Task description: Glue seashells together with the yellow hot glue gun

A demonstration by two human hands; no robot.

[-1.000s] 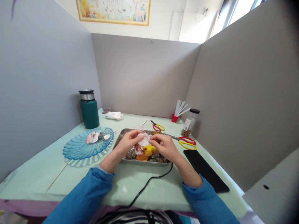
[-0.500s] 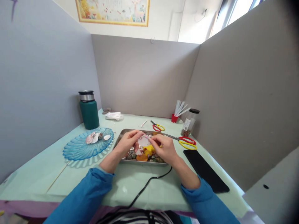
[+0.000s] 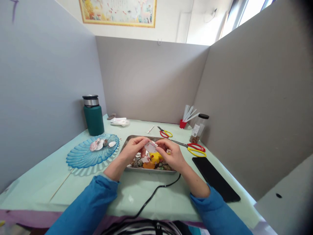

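Between both hands, above the metal tray, is a thin white piece with reddish marks point(image 3: 151, 147); whether it is paper or something else I cannot tell. My left hand point(image 3: 134, 150) pinches its left edge with thumb and fingers. On the right side, the fingers of my right hand point(image 3: 172, 154) are closed on it too. Below lies the metal tray point(image 3: 144, 170), holding stones point(image 3: 138, 162), a yellow toy-like piece point(image 3: 156, 158), an orange piece point(image 3: 148, 165) and white scraps. My hands hide part of the tray.
Left stands a blue shell-shaped plate point(image 3: 80, 158) with shells point(image 3: 98, 144), a stick point(image 3: 61, 185) and a green bottle point(image 3: 94, 119). Rightward are large scissors point(image 3: 196, 149), small scissors point(image 3: 165, 133), a jar point(image 3: 198, 129), a red cup of strips point(image 3: 182, 124) and a black slab point(image 3: 215, 179). A cable point(image 3: 156, 189) crosses the front.
The white piece has tilted and shows a different outline between my fingers. My right fingers have shifted slightly on it; both arms stay nearly in place.
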